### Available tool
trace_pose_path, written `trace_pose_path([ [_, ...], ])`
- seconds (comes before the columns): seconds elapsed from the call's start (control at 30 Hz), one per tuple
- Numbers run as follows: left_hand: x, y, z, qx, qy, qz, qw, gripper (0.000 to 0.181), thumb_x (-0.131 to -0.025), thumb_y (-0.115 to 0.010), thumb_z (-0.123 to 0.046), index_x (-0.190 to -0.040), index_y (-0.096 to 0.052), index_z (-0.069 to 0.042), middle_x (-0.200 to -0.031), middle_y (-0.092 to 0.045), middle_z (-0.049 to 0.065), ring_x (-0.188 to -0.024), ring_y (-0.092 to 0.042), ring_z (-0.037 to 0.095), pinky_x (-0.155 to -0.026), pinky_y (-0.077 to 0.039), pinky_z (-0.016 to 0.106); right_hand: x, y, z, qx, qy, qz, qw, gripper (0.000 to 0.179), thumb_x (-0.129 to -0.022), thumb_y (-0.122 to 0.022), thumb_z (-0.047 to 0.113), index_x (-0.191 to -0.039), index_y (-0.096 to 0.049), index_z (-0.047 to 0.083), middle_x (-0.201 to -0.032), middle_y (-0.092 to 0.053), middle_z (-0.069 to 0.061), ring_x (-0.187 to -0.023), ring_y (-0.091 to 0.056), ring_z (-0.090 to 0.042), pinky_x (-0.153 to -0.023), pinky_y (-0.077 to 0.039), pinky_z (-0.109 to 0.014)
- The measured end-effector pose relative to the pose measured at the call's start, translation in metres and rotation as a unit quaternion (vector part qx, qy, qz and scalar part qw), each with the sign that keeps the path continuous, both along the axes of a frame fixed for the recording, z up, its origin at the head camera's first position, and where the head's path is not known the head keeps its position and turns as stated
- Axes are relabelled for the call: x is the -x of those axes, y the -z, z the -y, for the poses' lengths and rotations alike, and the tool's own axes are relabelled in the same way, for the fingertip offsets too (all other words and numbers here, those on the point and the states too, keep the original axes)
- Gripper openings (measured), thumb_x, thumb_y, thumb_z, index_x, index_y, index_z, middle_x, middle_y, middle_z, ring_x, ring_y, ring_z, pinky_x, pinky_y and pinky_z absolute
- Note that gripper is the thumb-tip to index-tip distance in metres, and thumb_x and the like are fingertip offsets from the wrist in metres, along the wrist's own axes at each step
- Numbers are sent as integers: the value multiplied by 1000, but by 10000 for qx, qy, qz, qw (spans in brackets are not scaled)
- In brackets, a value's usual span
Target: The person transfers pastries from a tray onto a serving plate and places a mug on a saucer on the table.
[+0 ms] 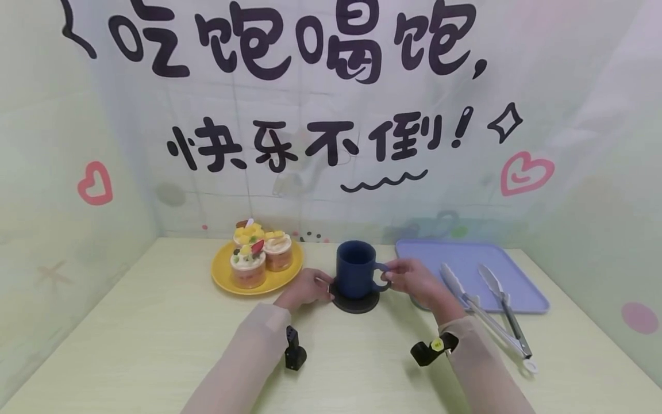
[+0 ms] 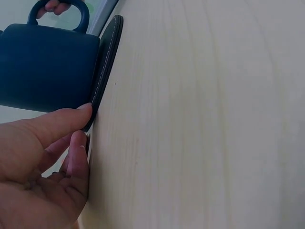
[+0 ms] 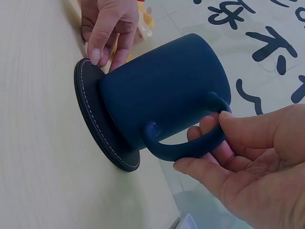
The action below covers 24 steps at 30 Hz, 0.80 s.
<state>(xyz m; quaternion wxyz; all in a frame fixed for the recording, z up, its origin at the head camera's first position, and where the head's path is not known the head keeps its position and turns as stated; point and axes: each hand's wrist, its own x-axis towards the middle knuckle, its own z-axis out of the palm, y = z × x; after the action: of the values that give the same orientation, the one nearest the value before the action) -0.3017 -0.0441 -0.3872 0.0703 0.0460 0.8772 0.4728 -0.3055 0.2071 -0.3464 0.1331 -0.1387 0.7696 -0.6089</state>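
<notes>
A dark blue mug [image 1: 355, 270] stands upright on a round black coaster [image 1: 357, 306] with pale edge stitching. My right hand [image 1: 415, 280] grips the mug's handle [image 3: 188, 149], with the thumb on its outside and fingers through the loop. On the other side, my left hand [image 1: 306, 287] pinches the coaster's rim. In the left wrist view, the thumb [image 2: 71, 118] lies on the coaster's upper face and the curled fingers are low at its edge, by the table. The mug's inside looks dark, so its contents cannot be made out.
Left of the mug, a yellow plate [image 1: 222, 276] carries several dessert cups [image 1: 249, 270] topped with cream and fruit. A lilac tray [image 1: 455, 253] lies at the right, with metal tongs [image 1: 491, 319] resting across its front edge. Behind the table hangs a printed backdrop [image 1: 310, 213].
</notes>
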Motion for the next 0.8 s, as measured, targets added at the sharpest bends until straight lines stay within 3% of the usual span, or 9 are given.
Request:
trace_pose_path([
  [0.27, -1, 0, 0, 5, -15, -16, 10000, 35, -69, -77, -5, -102, -66, -1, -82, -64, 4, -72, -55, 14, -66, -48, 26, -2, 2, -1, 153, -92, 55, 9998, 22, -90, -45, -8, -109, -48, -19, -88, -59, -8, -91, -57, -22, -94, -41, -45],
  [0.8, -2, -1, 0, -25, 18, -57, 10000, 34, -70, -77, -6, -102, -66, -1, -83, -64, 5, -73, -56, 15, -70, -49, 28, -4, 8, -10, 114, -722, 129, 9972, 29, -90, -47, -5, -113, -43, -21, -91, -61, -8, -95, -56, -28, -90, -44, -40],
])
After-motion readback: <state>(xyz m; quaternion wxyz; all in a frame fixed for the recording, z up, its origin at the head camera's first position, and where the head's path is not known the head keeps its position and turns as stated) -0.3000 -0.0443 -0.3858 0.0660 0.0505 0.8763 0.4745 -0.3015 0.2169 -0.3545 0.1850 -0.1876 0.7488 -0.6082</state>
